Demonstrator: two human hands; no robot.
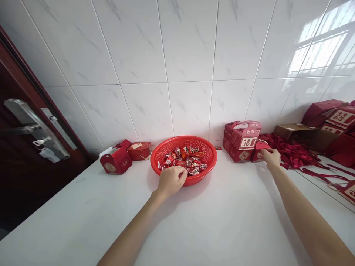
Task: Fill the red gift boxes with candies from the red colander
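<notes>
A red plastic basket (212, 166) filled with wrapped candies (188, 157) stands against the tiled wall. Over its front rim rests my left hand (172, 180), its fingers curled; whatever they may hold is hidden. My right hand (271, 158) reaches to the right, fingers closed at the side of a small red gift box (257, 148). That box stands on the table beside a stack of red gift boxes (242, 142) with white and gold print.
Left of the basket are a red box (116, 162) and a patterned red box (139, 150). Dark red ribbons (291, 151), an open cardboard box (295, 129) and more red boxes (342, 116) lie at right. A door handle (30, 129) is at far left.
</notes>
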